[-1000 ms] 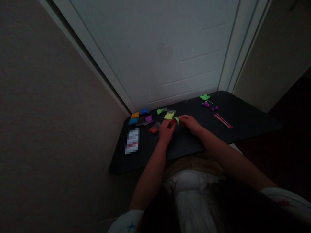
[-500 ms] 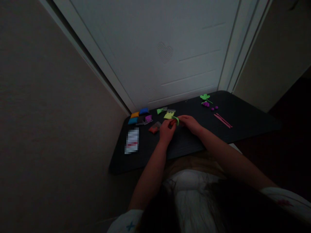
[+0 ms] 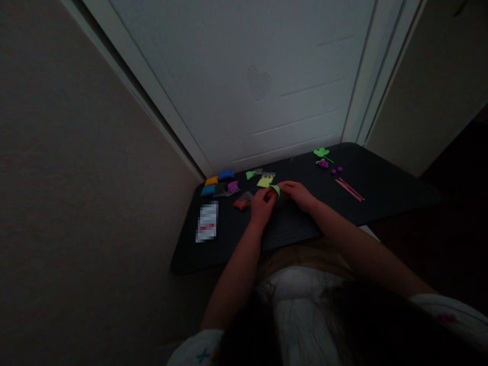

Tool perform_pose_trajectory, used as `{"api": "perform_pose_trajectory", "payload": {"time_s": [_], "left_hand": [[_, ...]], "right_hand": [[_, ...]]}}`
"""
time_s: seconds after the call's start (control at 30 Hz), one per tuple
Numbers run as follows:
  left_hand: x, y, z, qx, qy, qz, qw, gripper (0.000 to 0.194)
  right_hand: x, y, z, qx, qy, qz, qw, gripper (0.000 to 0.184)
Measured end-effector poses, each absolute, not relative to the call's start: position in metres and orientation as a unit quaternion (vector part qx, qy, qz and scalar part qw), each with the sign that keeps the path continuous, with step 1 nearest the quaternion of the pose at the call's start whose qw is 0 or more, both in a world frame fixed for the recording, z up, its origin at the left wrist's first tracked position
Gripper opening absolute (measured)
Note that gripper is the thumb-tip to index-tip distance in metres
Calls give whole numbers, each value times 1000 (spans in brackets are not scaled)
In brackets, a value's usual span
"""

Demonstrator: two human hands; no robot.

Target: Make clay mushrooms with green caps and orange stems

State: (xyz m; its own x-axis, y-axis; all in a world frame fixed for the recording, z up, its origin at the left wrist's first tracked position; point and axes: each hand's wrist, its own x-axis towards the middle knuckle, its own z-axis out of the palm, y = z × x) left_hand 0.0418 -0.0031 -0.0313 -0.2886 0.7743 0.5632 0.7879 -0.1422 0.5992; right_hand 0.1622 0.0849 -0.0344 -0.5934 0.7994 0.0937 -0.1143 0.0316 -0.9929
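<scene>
The left hand [image 3: 262, 204] holds a red-and-green piece [image 3: 276, 190] at its fingertips; the right hand [image 3: 300, 193], fingers bunched, is just beside it (whether gripping, one cannot tell). Probably light, soft, easily dented, it wants gentle support from below.

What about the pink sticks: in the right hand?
No, the pink sticks lie on the table, apart from the right hand.

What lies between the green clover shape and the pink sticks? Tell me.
Two small purple balls, in the head view, with a purple cluster nearer the clover.
</scene>
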Motion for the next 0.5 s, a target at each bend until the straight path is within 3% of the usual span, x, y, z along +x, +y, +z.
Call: {"api": "perform_pose_trajectory", "payload": {"time_s": [0.5], "left_hand": [[43,-5,-28,-597,-649,-470,31,16]], "right_hand": [[163,84,-34,-273,-621,651,340,28]]}}
